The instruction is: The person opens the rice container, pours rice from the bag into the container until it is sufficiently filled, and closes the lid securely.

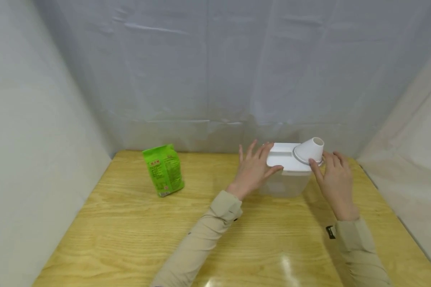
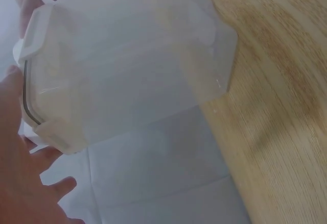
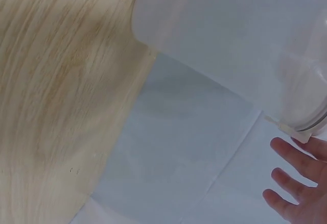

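Observation:
A translucent storage bin (image 1: 285, 186) stands upright at the right of the table, also seen from the side in both wrist views. Its white lid (image 1: 285, 161) has a recessed grip and a tapered white spout cap (image 1: 310, 150) at the right end. My left hand (image 1: 252, 171) grips the lid's left end, thumb along the near edge and the other fingers spread toward the far side. At the right end, my right hand (image 1: 333, 181) holds the lid beside the cap, its thumb in front. A side clip (image 3: 296, 132) touches its fingertips in the right wrist view.
A bright green printed bag (image 1: 165, 170) stands on the wooden table (image 1: 129, 235), left of the hands. Grey sheeting (image 1: 201, 79) hangs behind the table, with pale sheets at both sides. A small black tag (image 1: 330, 232) shows by the right sleeve.

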A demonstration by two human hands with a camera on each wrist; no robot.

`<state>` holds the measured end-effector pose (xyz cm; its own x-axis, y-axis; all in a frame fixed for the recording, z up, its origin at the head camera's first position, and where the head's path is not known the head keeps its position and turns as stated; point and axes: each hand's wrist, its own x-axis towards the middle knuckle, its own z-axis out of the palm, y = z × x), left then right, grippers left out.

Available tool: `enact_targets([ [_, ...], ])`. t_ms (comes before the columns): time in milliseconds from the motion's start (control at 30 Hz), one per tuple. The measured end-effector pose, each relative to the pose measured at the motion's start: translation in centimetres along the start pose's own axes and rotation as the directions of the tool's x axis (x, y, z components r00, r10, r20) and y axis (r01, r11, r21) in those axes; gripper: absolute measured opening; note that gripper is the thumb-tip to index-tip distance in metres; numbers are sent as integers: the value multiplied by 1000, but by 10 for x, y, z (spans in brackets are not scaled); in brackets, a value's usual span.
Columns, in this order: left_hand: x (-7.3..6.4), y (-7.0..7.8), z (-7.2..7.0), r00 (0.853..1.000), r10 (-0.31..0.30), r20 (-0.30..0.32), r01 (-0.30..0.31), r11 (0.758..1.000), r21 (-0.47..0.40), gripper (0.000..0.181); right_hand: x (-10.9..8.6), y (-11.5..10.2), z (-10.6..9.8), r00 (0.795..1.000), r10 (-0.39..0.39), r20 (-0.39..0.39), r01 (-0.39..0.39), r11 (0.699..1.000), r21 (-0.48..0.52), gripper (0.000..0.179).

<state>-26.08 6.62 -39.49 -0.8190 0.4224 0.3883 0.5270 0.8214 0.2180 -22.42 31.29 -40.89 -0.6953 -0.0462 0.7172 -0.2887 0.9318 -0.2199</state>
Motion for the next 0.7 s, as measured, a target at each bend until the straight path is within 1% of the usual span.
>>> enact_targets([
  [100,-2,-2,-3,1000,-6,9,6,1000,-4,78,-1,-3,0,999,-36,-10,36,999,-25,77],
  [267,-6,-6,-6,1000,-15,25,15,1000,-19,78,-2,-9,1,999,-47,-13,47,998,-35,81],
  [400,-9,-8,-8,999,-18,38,21,998,-66,79,-4,-12,2,998,-59,-26,58,998,-38,85],
  [567,-13,-12,-10,999,-10,41,14,996,-89,79,-5,-17,4,998,-52,-34,51,999,-12,84],
  [700,-16,-15,-11,999,0,34,3,996,-90,79,-7,-22,3,999,-44,-20,44,999,4,80],
])
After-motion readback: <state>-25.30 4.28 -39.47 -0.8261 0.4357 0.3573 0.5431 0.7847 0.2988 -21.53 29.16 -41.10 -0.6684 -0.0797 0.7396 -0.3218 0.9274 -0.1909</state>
